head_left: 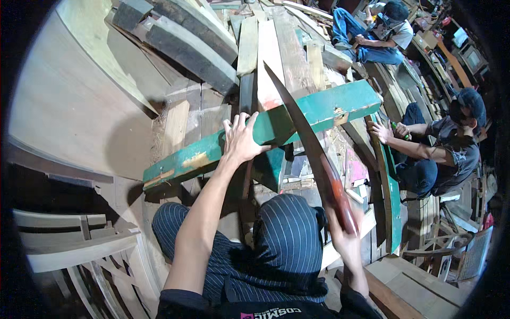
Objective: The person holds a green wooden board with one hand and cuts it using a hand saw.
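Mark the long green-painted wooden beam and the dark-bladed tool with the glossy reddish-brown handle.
Long green-painted wooden beam (275, 126): head view, shaded middle of its face.
Dark-bladed tool (308, 139): head view, middle of the blade.

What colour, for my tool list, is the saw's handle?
The handle is reddish-brown, best seen in head view.

the left arm (203, 212) stretches forward with the left hand (240, 139) palm down, and the right hand (342, 231) curls beside the right knee (289, 218).
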`<state>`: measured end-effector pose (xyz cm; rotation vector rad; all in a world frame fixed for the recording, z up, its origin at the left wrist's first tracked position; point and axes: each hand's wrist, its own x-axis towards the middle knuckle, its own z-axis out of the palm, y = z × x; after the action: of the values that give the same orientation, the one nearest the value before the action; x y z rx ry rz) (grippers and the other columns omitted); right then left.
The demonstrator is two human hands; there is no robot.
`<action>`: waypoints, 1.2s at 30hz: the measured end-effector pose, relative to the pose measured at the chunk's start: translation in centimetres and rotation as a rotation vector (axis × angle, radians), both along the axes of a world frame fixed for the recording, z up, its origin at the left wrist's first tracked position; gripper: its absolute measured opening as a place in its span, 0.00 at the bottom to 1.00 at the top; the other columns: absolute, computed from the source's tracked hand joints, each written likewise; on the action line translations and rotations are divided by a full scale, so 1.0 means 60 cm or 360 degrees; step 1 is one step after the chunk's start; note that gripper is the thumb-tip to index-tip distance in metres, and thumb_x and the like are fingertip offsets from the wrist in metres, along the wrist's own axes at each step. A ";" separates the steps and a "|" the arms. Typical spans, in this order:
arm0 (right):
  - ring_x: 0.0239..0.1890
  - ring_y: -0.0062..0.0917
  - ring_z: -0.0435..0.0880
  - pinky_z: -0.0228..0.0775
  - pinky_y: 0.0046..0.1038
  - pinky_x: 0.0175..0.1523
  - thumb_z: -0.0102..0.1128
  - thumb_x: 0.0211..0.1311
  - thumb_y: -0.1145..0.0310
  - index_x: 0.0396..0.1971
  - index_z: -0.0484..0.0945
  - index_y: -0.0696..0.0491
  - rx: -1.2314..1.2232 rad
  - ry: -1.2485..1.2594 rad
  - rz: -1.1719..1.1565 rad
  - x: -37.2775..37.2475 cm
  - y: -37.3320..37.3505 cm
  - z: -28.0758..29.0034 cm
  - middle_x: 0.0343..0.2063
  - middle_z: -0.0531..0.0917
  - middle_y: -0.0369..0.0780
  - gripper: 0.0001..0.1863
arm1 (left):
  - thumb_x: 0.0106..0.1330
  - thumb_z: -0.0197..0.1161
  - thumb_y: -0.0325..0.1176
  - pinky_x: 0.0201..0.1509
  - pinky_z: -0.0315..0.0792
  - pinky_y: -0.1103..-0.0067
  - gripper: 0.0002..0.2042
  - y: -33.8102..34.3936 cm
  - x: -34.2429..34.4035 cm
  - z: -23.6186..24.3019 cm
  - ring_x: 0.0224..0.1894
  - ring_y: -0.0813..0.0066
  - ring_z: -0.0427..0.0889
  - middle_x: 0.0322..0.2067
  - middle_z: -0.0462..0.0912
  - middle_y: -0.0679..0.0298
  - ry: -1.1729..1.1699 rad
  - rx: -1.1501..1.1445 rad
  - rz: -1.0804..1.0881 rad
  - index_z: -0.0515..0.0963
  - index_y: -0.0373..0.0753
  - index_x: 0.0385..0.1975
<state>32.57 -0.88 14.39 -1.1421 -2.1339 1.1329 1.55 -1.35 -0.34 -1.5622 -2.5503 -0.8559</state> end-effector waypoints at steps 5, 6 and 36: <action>0.15 0.17 0.72 0.62 0.23 0.22 0.57 0.61 0.79 0.30 0.76 0.64 -0.0493 0.0080 -0.0260 0.111 -0.078 0.050 0.12 0.73 0.36 0.03 | 0.36 0.80 0.55 0.59 0.56 0.61 0.50 0.005 0.003 0.011 0.56 0.61 0.70 0.50 0.72 0.57 -0.0022 -0.0065 0.0033 0.70 0.39 0.63; 0.19 0.19 0.75 0.65 0.23 0.26 0.60 0.61 0.77 0.32 0.77 0.62 -0.0537 -0.0003 -0.0244 0.107 -0.071 0.051 0.17 0.76 0.37 0.04 | 0.36 0.80 0.55 0.59 0.56 0.61 0.50 0.003 0.004 0.007 0.56 0.61 0.70 0.50 0.72 0.57 -0.0021 -0.0072 0.0023 0.70 0.39 0.63; 0.14 0.11 0.65 0.53 0.18 0.19 0.62 0.66 0.67 0.32 0.75 0.56 -0.0382 0.0333 -0.0088 -0.098 0.089 -0.040 0.15 0.70 0.30 0.09 | 0.35 0.79 0.59 0.58 0.57 0.60 0.51 0.008 0.004 -0.003 0.56 0.61 0.71 0.49 0.73 0.57 -0.0005 0.0023 0.0007 0.70 0.40 0.63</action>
<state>26.70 4.45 12.00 -1.1213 -1.8351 1.4448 1.80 -0.85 -0.53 -1.5517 -2.5430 -0.8751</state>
